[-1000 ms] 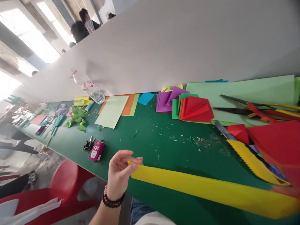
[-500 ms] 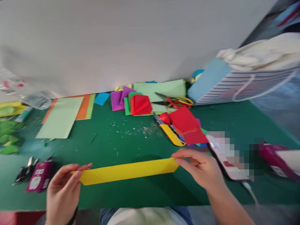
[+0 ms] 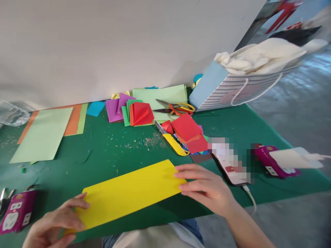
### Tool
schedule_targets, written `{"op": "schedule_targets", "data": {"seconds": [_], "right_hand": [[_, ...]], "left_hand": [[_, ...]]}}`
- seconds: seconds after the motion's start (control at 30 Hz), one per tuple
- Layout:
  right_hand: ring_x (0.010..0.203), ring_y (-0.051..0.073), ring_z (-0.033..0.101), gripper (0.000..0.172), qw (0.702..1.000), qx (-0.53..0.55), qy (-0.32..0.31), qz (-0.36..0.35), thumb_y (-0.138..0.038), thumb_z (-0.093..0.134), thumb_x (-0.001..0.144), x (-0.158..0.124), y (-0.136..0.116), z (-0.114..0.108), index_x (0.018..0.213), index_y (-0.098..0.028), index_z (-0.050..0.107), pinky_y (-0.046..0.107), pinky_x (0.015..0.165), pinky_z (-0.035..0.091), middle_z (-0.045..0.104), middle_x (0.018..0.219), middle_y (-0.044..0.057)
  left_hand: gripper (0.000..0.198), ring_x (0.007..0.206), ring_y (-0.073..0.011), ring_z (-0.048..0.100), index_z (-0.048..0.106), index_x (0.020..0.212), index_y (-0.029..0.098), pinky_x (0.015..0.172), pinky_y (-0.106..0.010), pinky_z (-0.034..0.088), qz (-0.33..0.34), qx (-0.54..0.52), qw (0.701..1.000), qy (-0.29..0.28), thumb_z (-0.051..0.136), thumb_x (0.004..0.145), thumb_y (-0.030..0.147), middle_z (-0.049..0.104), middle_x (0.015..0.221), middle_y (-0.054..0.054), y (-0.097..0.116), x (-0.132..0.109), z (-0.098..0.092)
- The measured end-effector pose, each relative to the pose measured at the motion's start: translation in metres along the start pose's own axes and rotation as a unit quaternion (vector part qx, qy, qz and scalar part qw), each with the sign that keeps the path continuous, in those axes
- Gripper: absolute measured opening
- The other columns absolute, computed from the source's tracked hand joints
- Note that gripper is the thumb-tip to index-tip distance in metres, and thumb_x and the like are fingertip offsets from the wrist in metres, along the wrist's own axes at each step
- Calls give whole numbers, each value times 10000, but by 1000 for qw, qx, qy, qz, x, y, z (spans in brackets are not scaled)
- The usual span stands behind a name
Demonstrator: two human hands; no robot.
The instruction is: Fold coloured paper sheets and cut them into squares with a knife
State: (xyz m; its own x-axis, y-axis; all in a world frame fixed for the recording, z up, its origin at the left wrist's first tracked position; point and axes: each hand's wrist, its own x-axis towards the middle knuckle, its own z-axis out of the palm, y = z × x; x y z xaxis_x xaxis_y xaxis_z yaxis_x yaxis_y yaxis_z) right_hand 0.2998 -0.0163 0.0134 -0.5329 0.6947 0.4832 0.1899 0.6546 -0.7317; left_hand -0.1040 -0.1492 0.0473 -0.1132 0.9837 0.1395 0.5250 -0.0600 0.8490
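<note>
A long yellow paper sheet point(image 3: 129, 193) lies flat on the green table point(image 3: 108, 158) near its front edge. My left hand point(image 3: 55, 224) rests at the sheet's left end, fingers stretched along the paper's edge. My right hand point(image 3: 207, 187) lies on the sheet's right end with fingers extended and pressed flat on the corner. Both hands touch the sheet; neither wraps around it.
Behind lie folded coloured paper squares point(image 3: 134, 112), red pieces point(image 3: 187, 132), a yellow utility knife point(image 3: 172, 141), scissors point(image 3: 176, 107), light green sheets point(image 3: 41, 134), and a striped bag point(image 3: 232, 89). A phone point(image 3: 230, 162) and purple boxes point(image 3: 269, 160) point(image 3: 17, 212) sit at the sides.
The yellow paper, held up edge-on as a narrow strip before, now lies flat and wide on the table. My view has swung right, and both hands have lowered onto the sheet's ends.
</note>
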Motion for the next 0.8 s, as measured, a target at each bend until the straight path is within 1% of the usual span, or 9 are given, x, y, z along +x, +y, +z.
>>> {"op": "schedule_targets", "data": {"seconds": [0.1,0.17,0.2,0.27,0.33,0.4,0.47,0.63,0.8], "right_hand": [[1157,230,632,88,991,-83,-101,28,-275,695,857,-25,5,6,940,-248,706,399,894,585,738,1097,43],[1112,220,650,122,984,-151,-89,35,-351,665,879,-33,12,8,943,-252,696,379,881,586,736,1074,37],[1077,214,659,128,980,-190,-52,38,-348,640,897,-32,17,9,963,-249,689,373,874,584,730,1064,43],[1018,214,657,131,957,-280,41,64,-280,593,925,-23,29,8,1017,-233,672,386,874,568,704,1076,77],[1034,266,621,214,937,-329,81,89,-248,585,920,-6,45,8,1116,-190,645,455,888,536,673,1110,135],[1047,300,590,284,925,-359,73,99,-269,591,910,13,60,11,1170,-161,625,479,896,511,664,1110,155],[996,310,583,288,916,-382,55,105,-273,582,907,26,73,16,1166,-154,626,477,861,503,676,1029,149],[905,309,574,298,900,-415,41,127,-220,519,913,37,84,22,1191,-154,605,452,773,486,663,897,143],[931,270,618,430,914,-386,33,116,-190,458,924,13,57,4,1353,-201,477,385,746,522,624,1052,130]], "left_hand": [[111,1010,-275,711,738,848,313,902,-392,582,21,92,986,-134,654,814,376,771,923,-37,-9,-1,2],[156,989,-236,721,726,945,318,874,-310,589,87,151,972,-156,729,790,333,771,973,-11,-10,7,21],[210,991,-227,718,712,1011,311,883,-311,585,113,175,969,-130,732,802,315,763,1021,-18,-8,12,36],[300,1185,-255,629,653,1177,276,975,-392,544,135,224,959,-112,654,877,269,683,1248,-70,1,25,74],[483,1371,-322,450,543,1347,226,1075,-523,443,177,279,932,-149,655,881,288,526,1447,-130,12,37,115],[756,1434,-376,329,417,1453,186,1099,-595,381,213,323,902,-190,746,806,394,389,1537,-186,20,45,149],[874,1436,-405,307,403,1460,186,1099,-643,345,221,359,880,-218,793,734,476,361,1546,-209,22,50,169],[672,1418,-369,364,494,1382,193,1122,-625,324,233,360,867,-254,727,807,451,426,1510,-196,17,53,167],[601,1454,-355,294,492,1395,208,1155,-637,247,249,299,870,-302,666,834,331,409,1527,-170,19,51,145]]}}
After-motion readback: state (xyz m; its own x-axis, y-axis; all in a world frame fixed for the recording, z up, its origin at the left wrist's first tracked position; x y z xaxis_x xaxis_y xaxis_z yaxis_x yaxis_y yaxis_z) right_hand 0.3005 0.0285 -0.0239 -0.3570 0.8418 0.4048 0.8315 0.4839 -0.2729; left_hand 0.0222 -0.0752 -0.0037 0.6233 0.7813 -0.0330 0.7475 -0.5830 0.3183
